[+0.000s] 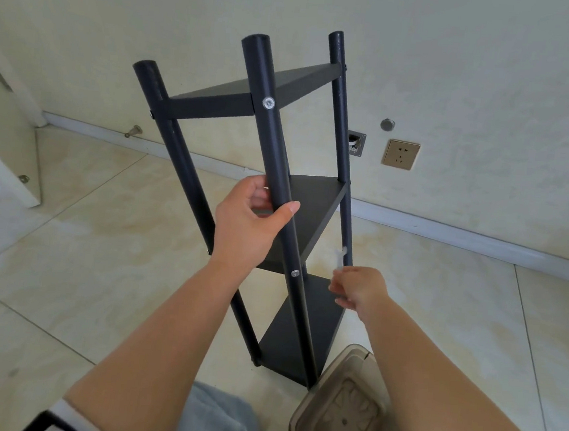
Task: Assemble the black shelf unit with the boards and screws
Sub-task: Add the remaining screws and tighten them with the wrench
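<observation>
The black shelf unit (286, 122) stands upright on the tiled floor, with three round poles and three triangular boards between them. A silver screw (268, 103) shows on the front pole at the top board, and a second screw (295, 273) sits lower on the same pole. My left hand (248, 224) grips the front pole around its middle. My right hand (359, 289) holds a small pale wrench (340, 256) up against the right pole near the middle board. The wrench is blurred.
A translucent brown plastic container (345, 409) lies on the floor right of the shelf's foot. Behind it runs a wall with a socket (399, 154) and a small metal plate (355, 143). A white panel (10, 143) leans at the left. My knee in light jeans (217, 419) is below.
</observation>
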